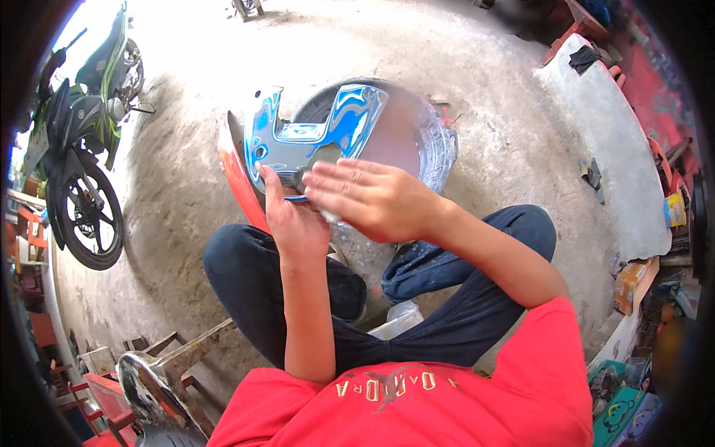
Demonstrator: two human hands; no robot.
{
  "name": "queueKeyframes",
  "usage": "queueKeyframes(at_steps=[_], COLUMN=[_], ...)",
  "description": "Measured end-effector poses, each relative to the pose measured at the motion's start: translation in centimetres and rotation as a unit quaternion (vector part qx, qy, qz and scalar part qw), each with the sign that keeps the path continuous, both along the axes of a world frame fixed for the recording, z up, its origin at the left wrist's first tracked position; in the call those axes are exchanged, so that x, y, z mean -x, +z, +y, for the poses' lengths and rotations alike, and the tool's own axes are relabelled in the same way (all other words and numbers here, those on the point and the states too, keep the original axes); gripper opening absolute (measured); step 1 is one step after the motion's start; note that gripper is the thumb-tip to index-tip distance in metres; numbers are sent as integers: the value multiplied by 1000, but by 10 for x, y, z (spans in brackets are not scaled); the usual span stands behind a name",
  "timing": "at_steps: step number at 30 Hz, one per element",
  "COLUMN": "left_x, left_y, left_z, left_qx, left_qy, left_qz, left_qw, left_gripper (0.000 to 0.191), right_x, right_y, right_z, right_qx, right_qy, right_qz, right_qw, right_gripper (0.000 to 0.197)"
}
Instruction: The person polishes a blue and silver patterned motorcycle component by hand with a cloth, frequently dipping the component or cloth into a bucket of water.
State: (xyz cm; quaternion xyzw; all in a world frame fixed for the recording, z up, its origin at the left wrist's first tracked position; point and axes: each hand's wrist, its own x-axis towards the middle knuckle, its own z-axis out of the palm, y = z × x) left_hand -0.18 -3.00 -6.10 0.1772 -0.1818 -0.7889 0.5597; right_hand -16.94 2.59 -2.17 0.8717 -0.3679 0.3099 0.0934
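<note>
A glossy blue plastic panel, likely a motorcycle body part, is tilted up before me over the near left rim of a round basin. It has a deep square notch in its far edge and a small round hole at the left. My left hand supports its lower edge, thumb over the front face. Flat and close together, the fingers of my right hand lie across the panel's lower part. Under them shows a small pale piece, too covered to name. Brownish, cloudy water fills the basin.
A red curved panel lies left of the basin on the concrete floor. A motorcycle stands farther left. Along the right runs a pale slab bearing a dark cloth. A cardboard box sits near the right wall.
</note>
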Motion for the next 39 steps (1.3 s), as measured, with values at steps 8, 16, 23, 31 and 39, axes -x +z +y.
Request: queueKeyframes(at_steps=[8, 16, 23, 31, 39], left_x=[8, 0, -2, 0, -4], left_y=[12, 8, -4, 5, -3], left_z=[5, 3, 1, 4, 2], left_qx=[6, 42, -8, 42, 15], left_qy=[29, -9, 10, -1, -10], left_qz=[-18, 4, -5, 28, -10], left_qw=[999, 999, 1000, 999, 1000], left_gripper=[44, 44, 43, 44, 46], right_x=[49, 40, 9, 48, 7], right_y=[-8, -1, -3, 3, 0], right_z=[-30, -24, -4, -30, -2], right_qx=[-19, 3, -47, -49, -63], right_qy=[-204, -81, -106, -146, 51], right_qz=[-36, -16, -38, -39, -16], right_qw=[978, 997, 993, 987, 997], right_gripper=[39, 39, 37, 40, 40])
